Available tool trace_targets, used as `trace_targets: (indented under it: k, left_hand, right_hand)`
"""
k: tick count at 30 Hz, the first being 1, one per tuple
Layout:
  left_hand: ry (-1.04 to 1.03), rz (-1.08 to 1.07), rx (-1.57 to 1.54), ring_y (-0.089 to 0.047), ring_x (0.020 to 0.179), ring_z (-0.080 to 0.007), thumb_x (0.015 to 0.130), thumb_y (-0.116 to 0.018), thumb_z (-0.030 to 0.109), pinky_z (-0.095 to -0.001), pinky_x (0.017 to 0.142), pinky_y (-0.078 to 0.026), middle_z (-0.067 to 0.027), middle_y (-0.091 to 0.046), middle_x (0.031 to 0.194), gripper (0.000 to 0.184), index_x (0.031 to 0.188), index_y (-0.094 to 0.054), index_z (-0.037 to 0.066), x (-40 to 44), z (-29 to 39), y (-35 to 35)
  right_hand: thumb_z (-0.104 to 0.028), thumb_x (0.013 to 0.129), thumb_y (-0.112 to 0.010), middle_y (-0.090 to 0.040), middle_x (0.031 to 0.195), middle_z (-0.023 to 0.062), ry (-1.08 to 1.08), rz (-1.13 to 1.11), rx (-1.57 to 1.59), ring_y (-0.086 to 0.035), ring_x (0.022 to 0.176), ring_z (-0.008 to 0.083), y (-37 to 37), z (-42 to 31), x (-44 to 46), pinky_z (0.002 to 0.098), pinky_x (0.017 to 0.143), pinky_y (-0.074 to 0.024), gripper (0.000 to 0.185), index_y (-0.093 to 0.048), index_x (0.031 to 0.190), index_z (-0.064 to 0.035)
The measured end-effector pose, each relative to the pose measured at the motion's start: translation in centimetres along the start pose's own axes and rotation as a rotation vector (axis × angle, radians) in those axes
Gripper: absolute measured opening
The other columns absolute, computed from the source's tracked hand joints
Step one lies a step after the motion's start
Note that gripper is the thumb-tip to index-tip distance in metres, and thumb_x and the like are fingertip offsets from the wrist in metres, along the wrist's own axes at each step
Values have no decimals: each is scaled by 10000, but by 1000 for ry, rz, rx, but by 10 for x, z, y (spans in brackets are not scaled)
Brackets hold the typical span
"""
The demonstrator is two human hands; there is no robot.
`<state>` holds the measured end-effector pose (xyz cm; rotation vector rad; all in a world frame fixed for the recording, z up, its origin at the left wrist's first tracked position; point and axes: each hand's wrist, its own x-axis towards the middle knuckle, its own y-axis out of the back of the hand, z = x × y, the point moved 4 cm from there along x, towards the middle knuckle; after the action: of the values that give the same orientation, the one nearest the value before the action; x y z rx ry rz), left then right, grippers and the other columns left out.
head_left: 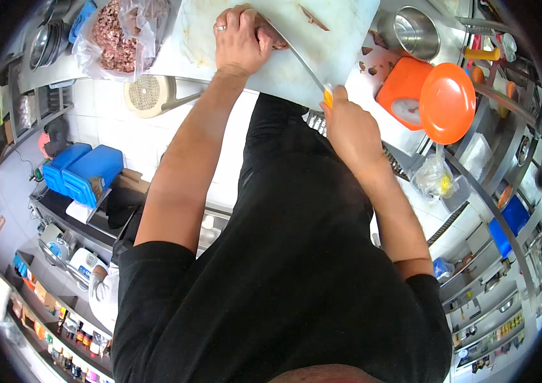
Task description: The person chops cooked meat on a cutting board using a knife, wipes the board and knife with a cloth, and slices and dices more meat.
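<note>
My left hand [240,39] presses down on a piece of dark red meat [273,37], its fingers curled over it on the white cutting board [220,60]. In my right hand [355,127] is the yellow handle of a knife [303,62]. The long blade points up and left and lies against the meat, close to my left fingers. How deep the edge has gone cannot be seen. A thin strip of meat [313,18] lies farther up the board, apart from both hands.
Left of the board sits a plastic bag of diced meat [116,41]. On the right are a steel pot [416,33], an orange container [405,86] and an orange plate [447,103]. Meat scraps [373,69] lie near the board's right edge. Another person's white sleeve [103,295] shows lower left.
</note>
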<state>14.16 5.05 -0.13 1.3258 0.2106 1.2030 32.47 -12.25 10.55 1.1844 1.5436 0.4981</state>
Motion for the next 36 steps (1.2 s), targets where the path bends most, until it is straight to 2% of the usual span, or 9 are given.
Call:
trace_targets:
  k: [5, 8, 11, 17, 20, 23, 29, 32, 36]
  left_hand:
    - [47, -20, 5, -507, 1223, -418, 848, -626, 224, -554, 1091, -389, -189, -574, 1299, 436, 1246, -568, 54, -2, -1, -4]
    - [67, -24, 30, -505, 1252, -409, 808, -657, 246, -563, 1090, -405, -160, -575, 1304, 451, 1217, -591, 69, -3, -4, -6]
    - [49, 1, 7, -503, 1264, -413, 802, -656, 241, -562, 1098, -405, -158, -575, 1303, 464, 1227, -592, 66, -3, -4, -5]
    - [72, -22, 16, -502, 1265, -413, 805, -651, 237, -564, 1108, -402, -160, -575, 1307, 461, 1227, -587, 65, -4, -5, -8]
    - [62, -27, 10, -507, 1259, -412, 807, -650, 237, -562, 1107, -403, -162, -577, 1296, 447, 1216, -585, 69, -5, -8, -11]
    - [63, -12, 19, -511, 1251, -408, 804, -651, 232, -561, 1100, -408, -159, -576, 1283, 439, 1207, -584, 71, -4, -4, -6]
    - [37, 17, -33, -517, 1224, -426, 880, -612, 214, -566, 1104, -393, -217, -580, 1265, 369, 1211, -585, 53, -2, 1, 2]
    - [60, 44, -52, -589, 1106, -421, 902, -599, 90, -525, 995, -477, -231, -597, 1196, 344, 1237, -609, 12, 4, 15, 16]
    - [93, 51, -113, -543, 1152, -481, 903, -596, 165, -594, 1057, -403, -266, -580, 1224, 371, 1237, -569, 6, 1, 6, 4]
  right_hand:
    - [-289, 1068, -615, -736, 787, 235, 38, 56, -9, -745, 740, 430, -15, -3, 23, 539, 659, -586, 310, -531, 1142, 1]
    - [-229, 1085, -544, -746, 852, 268, -61, -86, 39, -752, 823, 457, 15, -8, -3, 560, 758, -587, 255, -540, 1108, 25]
    - [-217, 1088, -532, -748, 857, 268, -88, -92, -21, -755, 818, 451, 8, -2, -14, 558, 758, -589, 245, -542, 1111, 27]
    - [-207, 1090, -520, -742, 844, 273, 12, 9, 47, -752, 816, 458, -20, -5, 27, 563, 760, -588, 237, -544, 1110, 27]
    - [-217, 1088, -525, -738, 831, 271, 25, 30, 41, -748, 810, 465, -21, -1, 18, 567, 759, -587, 242, -537, 1103, 24]
    - [-275, 1073, -602, -728, 779, 245, -45, -12, 7, -743, 753, 445, -22, 16, -10, 539, 671, -587, 312, -523, 1142, 19]
    - [-255, 1078, -563, -740, 833, 269, -41, 7, 6, -743, 780, 473, -41, 15, 10, 570, 731, -588, 286, -522, 1144, 20]
    - [-264, 1083, -560, -746, 843, 260, -21, 27, 25, -745, 793, 470, -46, 10, 27, 566, 740, -587, 292, -522, 1152, 17]
    - [-285, 1080, -572, -751, 857, 248, -17, 30, 24, -747, 814, 461, -45, 17, 22, 562, 753, -584, 312, -523, 1157, 13]
